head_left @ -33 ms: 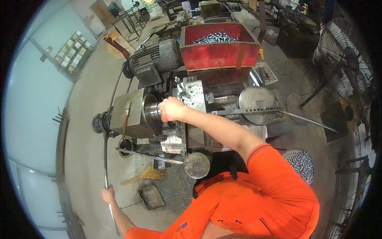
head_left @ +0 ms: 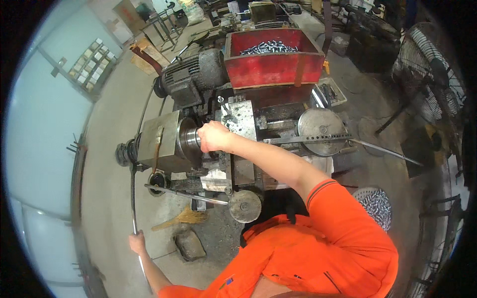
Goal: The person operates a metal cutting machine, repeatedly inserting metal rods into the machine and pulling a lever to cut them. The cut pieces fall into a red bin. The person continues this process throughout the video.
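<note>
My left hand (head_left: pixel 137 242) is wrapped round a long steel lever (head_left: pixel 133 211) at the left side of a small lathe. The lever runs up to the pulley end of the headstock (head_left: pixel 159 141). My right hand (head_left: pixel 213 136) is closed at the front of the round steel chuck (head_left: pixel 188 139), its fingers curled at the chuck's nose. Whatever those fingers pinch is hidden behind the hand. Just beyond it sits a metal cross slide block (head_left: pixel 243 116) sprinkled with chips, with a small bolt-like post (head_left: pixel 221 100) on it.
A red bin (head_left: pixel 273 69) of small shiny metal parts stands behind the lathe, beside a grimy motor (head_left: pixel 194 74). A handle bar (head_left: pixel 198 195) and a perforated bar (head_left: pixel 313 137) stick out. A basket of parts (head_left: pixel 376 206), a fan (head_left: pixel 432 69) and a broom (head_left: pixel 184 217) surround me.
My left hand and the lever have shifted slightly to the right. My right hand stays at the chuck.
</note>
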Available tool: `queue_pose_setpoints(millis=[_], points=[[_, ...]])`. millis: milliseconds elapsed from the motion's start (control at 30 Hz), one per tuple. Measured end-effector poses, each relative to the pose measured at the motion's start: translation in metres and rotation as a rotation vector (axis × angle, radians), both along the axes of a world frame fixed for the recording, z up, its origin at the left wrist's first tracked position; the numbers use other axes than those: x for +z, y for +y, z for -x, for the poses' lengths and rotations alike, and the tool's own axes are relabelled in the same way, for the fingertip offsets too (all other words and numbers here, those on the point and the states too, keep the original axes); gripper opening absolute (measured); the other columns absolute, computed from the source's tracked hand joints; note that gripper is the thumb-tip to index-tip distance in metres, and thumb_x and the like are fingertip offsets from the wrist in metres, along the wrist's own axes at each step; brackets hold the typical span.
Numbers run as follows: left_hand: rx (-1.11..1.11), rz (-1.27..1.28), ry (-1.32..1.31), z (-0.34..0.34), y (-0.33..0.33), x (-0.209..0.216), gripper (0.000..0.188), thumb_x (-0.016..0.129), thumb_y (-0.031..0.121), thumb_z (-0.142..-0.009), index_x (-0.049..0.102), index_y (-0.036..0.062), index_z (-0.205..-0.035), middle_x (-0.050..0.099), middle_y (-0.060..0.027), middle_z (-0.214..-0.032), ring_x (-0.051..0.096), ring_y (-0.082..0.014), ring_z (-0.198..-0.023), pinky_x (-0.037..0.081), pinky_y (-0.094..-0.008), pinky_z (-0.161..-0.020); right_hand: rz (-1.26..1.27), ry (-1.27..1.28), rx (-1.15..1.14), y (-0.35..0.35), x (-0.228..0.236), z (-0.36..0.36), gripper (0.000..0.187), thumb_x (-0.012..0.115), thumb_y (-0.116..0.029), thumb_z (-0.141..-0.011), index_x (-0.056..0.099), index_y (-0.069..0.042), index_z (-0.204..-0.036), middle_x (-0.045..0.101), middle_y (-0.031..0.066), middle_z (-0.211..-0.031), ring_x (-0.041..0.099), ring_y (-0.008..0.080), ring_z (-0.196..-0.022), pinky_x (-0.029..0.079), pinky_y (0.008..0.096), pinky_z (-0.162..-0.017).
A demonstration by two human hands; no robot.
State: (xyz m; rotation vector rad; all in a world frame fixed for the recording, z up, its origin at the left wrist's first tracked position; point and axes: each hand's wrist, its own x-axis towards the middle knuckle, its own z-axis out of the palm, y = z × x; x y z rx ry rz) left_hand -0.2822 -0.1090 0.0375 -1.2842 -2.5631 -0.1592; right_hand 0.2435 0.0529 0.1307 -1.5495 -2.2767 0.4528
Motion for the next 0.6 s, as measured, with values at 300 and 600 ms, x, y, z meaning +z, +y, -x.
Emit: queue_pose_setpoints(millis=[300, 600], points=[[-0.004, -0.009, -0.197, -0.126, -0.044, 0.008, 0.034, 0.068, 0.036, -0.069, 0.065, 0.0042, -0.083, 0.064, -0.0178, -0.082, 0.063, -0.0364, -0.079, 0.048, -0.0446, -0.070, -0.045, -0.027, 0.041, 0.006, -0.009, 0.003, 0.023, 0.063, -0.014, -0.054, 0.068, -0.002, -0.073, 0.066, 0.0184, -0.078, 0.065, 0.0331, -0.075, 0.052, 0.0373, -0.072], [-0.111, -0.006, -0.297, -0.119, -0.052, 0.008, 0.033, 0.065, 0.034, -0.072, 0.060, 0.0022, -0.082, 0.063, -0.0188, -0.080, 0.062, -0.0367, -0.076, 0.047, -0.0453, -0.067, -0.148, -0.242, -0.138, -0.016, 0.062, -0.072, 0.024, 0.064, -0.025, -0.060, 0.071, -0.007, -0.075, 0.068, 0.0136, -0.076, 0.066, 0.0304, -0.076, 0.053, 0.0399, -0.073]])
